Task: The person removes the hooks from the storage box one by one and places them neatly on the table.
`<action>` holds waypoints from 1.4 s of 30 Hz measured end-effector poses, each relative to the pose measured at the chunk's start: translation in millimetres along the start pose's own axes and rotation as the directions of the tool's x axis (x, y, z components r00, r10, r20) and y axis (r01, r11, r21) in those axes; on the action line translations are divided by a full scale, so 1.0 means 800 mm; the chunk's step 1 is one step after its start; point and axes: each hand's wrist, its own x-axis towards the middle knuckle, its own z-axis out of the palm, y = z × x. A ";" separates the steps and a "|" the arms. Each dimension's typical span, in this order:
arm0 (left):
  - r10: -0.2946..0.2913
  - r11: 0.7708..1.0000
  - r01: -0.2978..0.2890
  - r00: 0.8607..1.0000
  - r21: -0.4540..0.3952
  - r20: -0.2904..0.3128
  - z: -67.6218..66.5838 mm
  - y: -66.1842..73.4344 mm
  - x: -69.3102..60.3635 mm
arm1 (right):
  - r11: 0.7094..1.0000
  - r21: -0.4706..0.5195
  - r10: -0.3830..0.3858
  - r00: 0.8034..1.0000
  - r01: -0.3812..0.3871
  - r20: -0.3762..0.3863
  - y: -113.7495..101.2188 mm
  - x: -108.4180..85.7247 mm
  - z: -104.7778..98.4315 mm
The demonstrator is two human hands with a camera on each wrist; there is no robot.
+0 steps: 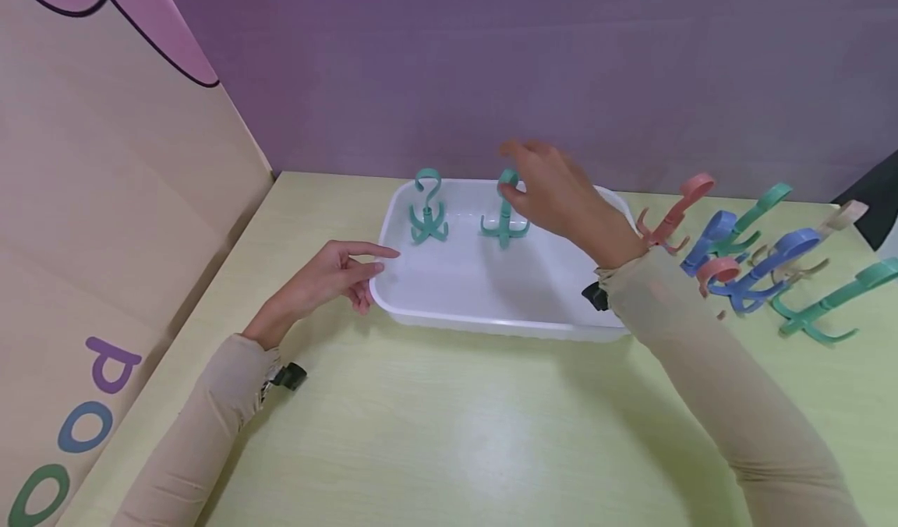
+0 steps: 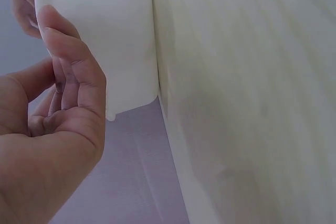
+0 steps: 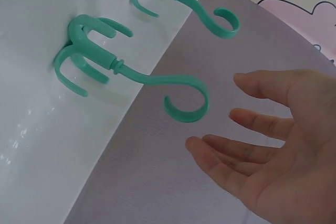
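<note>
A white plastic tray [image 1: 449, 297] lies on the table. Inside it stand two green claw hooks, a left one [image 1: 428, 223] and a right one [image 1: 504, 219], each upright with its curved top raised. My left hand [image 1: 326, 277] holds the tray's left rim, thumb and index finger at the edge and other fingers lower outside. The left wrist view shows that hand [image 2: 68, 93] beside the tray wall [image 2: 121, 51]. Just behind the right hook's top is my right hand [image 1: 554, 188]. In the right wrist view this hand [image 3: 268, 145] has spread fingers, apart from the nearer green hook [image 3: 100, 53].
Right of the tray, several claw hooks stand close together: red [image 1: 673, 211], blue [image 1: 765, 270], beige [image 1: 835, 223] and green [image 1: 835, 305]. A purple panel [image 1: 421, 67] rises behind the table [image 1: 449, 426], and a beige printed panel [image 1: 119, 199] borders its left side.
</note>
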 end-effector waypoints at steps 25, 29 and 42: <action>0.002 1.000 -0.002 1.000 0.011 0.000 0.008 0.003 0.002 | 0.998 0.024 0.063 0.997 -0.063 0.035 0.017 0.005 0.017; 0.002 1.000 -0.002 1.000 0.015 0.000 0.006 0.002 0.001 | 0.996 0.025 0.085 0.996 -0.086 0.033 0.014 0.005 0.018; 0.005 1.000 -0.005 1.000 -0.001 0.006 0.006 0.001 0.000 | 0.998 0.021 0.066 0.998 -0.066 -0.010 0.014 0.001 0.026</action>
